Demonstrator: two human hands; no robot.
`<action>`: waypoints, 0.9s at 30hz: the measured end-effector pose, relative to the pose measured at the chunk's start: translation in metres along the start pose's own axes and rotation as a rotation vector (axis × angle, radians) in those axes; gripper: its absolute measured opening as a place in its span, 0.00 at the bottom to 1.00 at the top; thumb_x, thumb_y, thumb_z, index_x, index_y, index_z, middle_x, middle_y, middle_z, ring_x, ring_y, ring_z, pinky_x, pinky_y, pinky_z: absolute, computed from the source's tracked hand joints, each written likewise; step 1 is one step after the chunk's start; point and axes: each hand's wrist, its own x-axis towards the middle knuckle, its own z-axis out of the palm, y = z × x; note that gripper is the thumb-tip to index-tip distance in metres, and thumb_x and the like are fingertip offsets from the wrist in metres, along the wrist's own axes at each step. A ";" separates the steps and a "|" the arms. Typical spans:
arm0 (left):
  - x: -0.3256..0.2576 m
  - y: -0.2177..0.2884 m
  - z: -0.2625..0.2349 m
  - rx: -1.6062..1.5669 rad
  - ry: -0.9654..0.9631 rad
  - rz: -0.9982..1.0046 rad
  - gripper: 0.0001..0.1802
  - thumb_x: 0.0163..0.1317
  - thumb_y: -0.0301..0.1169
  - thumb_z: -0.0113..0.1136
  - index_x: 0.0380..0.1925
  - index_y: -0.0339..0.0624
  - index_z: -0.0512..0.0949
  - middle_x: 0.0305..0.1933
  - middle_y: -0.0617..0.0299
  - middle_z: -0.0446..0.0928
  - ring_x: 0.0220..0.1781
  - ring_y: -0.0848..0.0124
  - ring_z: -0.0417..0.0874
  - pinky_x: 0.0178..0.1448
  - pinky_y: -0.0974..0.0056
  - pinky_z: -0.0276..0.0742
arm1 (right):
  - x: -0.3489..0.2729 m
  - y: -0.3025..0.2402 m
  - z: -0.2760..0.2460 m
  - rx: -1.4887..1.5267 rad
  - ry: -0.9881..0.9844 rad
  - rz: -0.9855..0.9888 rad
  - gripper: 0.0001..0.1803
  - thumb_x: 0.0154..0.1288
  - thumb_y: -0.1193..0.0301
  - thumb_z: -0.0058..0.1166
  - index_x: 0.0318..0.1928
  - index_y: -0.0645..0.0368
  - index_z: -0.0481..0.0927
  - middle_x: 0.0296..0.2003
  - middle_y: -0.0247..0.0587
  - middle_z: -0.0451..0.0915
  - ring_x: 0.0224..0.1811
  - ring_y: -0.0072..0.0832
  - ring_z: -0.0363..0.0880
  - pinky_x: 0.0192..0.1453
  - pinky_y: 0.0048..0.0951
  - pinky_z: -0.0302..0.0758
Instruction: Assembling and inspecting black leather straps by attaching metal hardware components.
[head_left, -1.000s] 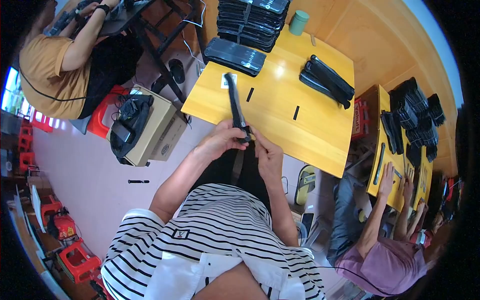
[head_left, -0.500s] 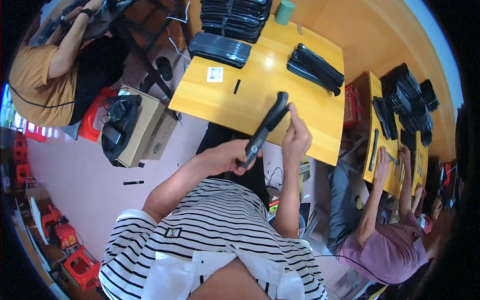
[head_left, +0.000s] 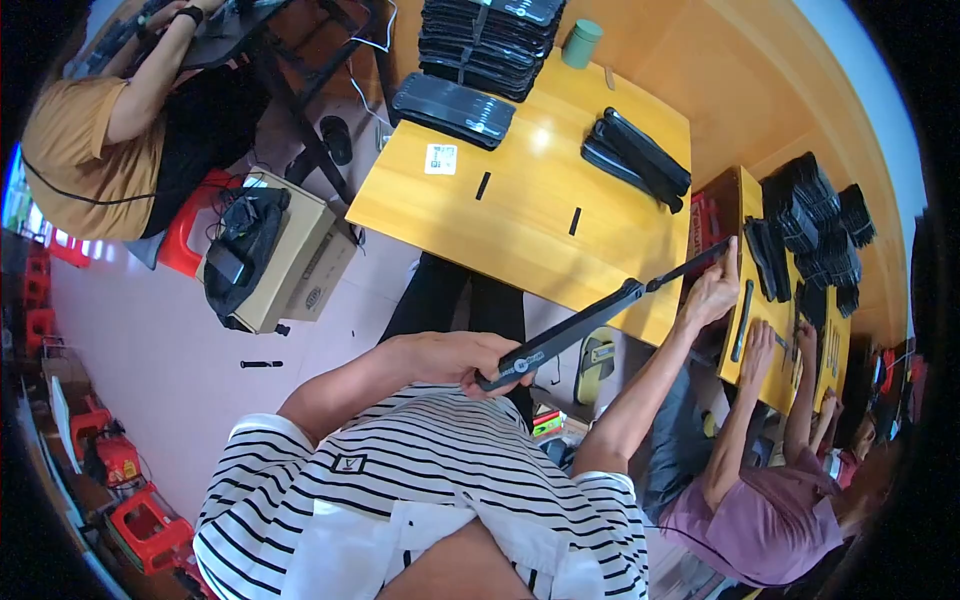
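The left hand [head_left: 455, 358] was closed around the near end of a long black strap [head_left: 585, 325], fingers wrapped over it so that the end itself was mostly hidden. The strap ran taut up and to the right, off the worktop [head_left: 520, 215], above the person's lap. At a buckle [head_left: 632, 290] it narrowed to a thinner band whose far end was pinched in the right hand [head_left: 712, 292]; how many fingers closed on it could not be made out.

On the worktop lay a flat black tray [head_left: 453, 108] near the far left edge, a tall stack [head_left: 488, 38] of the same behind it, cut off by the top edge, a green cup [head_left: 581, 44], a pile of straps [head_left: 637, 158] on the right, a white label [head_left: 440, 159] and two small black pieces [head_left: 483, 186].

A seated person [head_left: 95, 140] was at upper left, the head out of view. Another person [head_left: 740, 500] at lower right reached to a second worktop [head_left: 745, 190], much bent by the lens.
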 end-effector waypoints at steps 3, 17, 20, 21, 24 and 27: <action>-0.025 0.006 0.006 0.276 0.016 -0.169 0.17 0.44 0.26 0.48 0.38 0.37 0.69 0.24 0.67 0.65 0.20 0.81 0.62 0.22 0.76 0.55 | 0.026 0.065 0.010 0.028 0.104 -0.040 0.19 0.58 0.74 0.46 0.50 0.47 0.78 0.26 0.46 0.80 0.16 0.32 0.68 0.22 0.36 0.64; -0.094 0.024 -0.111 0.209 0.926 0.432 0.30 0.50 0.20 0.57 0.56 0.36 0.64 0.32 0.67 0.75 0.25 0.80 0.74 0.30 0.78 0.73 | -0.017 -0.002 -0.057 0.652 -0.280 0.157 0.19 0.65 0.76 0.44 0.58 0.57 0.70 0.19 0.24 0.65 0.18 0.09 0.55 0.19 0.12 0.49; -0.088 0.026 -0.122 0.255 1.088 0.379 0.26 0.50 0.21 0.56 0.53 0.36 0.67 0.31 0.68 0.75 0.24 0.81 0.73 0.27 0.79 0.69 | -0.027 -0.008 -0.062 0.617 -0.333 0.148 0.20 0.66 0.76 0.42 0.58 0.56 0.70 0.18 0.24 0.64 0.18 0.08 0.55 0.18 0.11 0.49; -0.087 0.024 -0.132 0.281 1.067 0.373 0.25 0.51 0.21 0.56 0.52 0.36 0.68 0.30 0.67 0.75 0.25 0.81 0.73 0.26 0.79 0.68 | -0.030 -0.001 -0.058 0.655 -0.360 0.138 0.20 0.66 0.76 0.42 0.58 0.55 0.70 0.18 0.24 0.64 0.17 0.08 0.55 0.18 0.11 0.49; -0.082 0.015 -0.164 0.332 1.068 0.356 0.23 0.51 0.22 0.57 0.50 0.37 0.69 0.29 0.67 0.73 0.27 0.80 0.73 0.26 0.77 0.69 | -0.036 -0.012 -0.061 0.620 -0.415 0.118 0.20 0.66 0.76 0.42 0.58 0.55 0.70 0.17 0.23 0.64 0.15 0.07 0.53 0.17 0.11 0.47; -0.076 0.013 -0.166 0.412 1.162 0.346 0.22 0.51 0.22 0.57 0.49 0.38 0.69 0.27 0.68 0.71 0.28 0.79 0.73 0.27 0.75 0.71 | -0.041 -0.020 -0.063 0.660 -0.426 0.164 0.20 0.65 0.76 0.42 0.58 0.55 0.70 0.17 0.23 0.64 0.15 0.07 0.53 0.17 0.11 0.47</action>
